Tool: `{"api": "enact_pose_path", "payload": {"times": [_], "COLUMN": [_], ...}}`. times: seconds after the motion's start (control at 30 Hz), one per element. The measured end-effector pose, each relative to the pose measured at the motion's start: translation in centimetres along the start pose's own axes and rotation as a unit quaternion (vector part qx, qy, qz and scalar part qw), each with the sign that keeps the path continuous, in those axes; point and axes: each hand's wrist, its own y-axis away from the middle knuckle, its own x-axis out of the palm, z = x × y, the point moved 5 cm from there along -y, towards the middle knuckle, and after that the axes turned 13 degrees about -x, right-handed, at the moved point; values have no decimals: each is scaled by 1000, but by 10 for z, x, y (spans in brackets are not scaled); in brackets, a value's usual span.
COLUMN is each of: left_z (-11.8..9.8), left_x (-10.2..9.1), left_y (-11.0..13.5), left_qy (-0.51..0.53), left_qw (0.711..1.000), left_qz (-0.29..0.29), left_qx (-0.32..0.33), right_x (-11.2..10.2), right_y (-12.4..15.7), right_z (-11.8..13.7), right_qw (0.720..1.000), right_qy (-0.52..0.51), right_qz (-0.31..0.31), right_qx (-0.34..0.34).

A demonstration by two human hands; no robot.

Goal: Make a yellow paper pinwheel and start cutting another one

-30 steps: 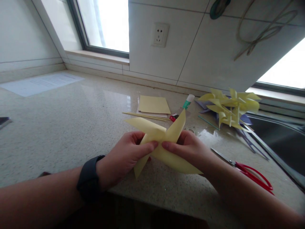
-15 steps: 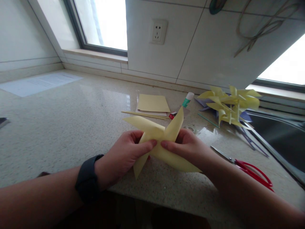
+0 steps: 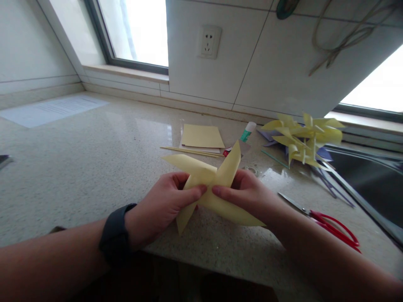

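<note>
Left hand [image 3: 166,201] and right hand [image 3: 252,193] both pinching a yellow pinwheel [image 3: 204,175], thumbs near its center, over the counter [image 3: 94,167] near its front edge. Sticks [image 3: 189,151] and paper stack [image 3: 203,136] just beyond, glue stick [image 3: 247,132] near them. Scissors [image 3: 311,214] by right forearm. More yellow pinwheels [image 3: 304,140] beside the sink [image 3: 374,180].

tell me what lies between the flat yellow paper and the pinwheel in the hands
In the head view, thin pale sticks lie between the flat yellow paper and the held pinwheel.
</note>
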Motion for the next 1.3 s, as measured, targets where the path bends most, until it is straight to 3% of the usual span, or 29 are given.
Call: {"api": "enact_pose_path", "payload": {"times": [0.53,0.87,1.07,1.3], "left_z": [-2,-1,-3,2], "left_x": [1,1,5,0], "left_y": [1,-1,-1,-5], "left_qy": [-11,-22,25,21], "left_qw": [1000,999,994,996], "left_qz": [-11,6,57,38], "left_qx": [9,36,92,77], "right_x": [0,-2,-2,-1], "right_y": [1,-1,0,0], "right_z": [-1,-6,-3,-3], "right_qw": [1000,1000,1000,1000], "right_qy": [-15,9,18,5], "right_qz": [24,5,7,4], "right_qx": [-3,6,-1,20]}}
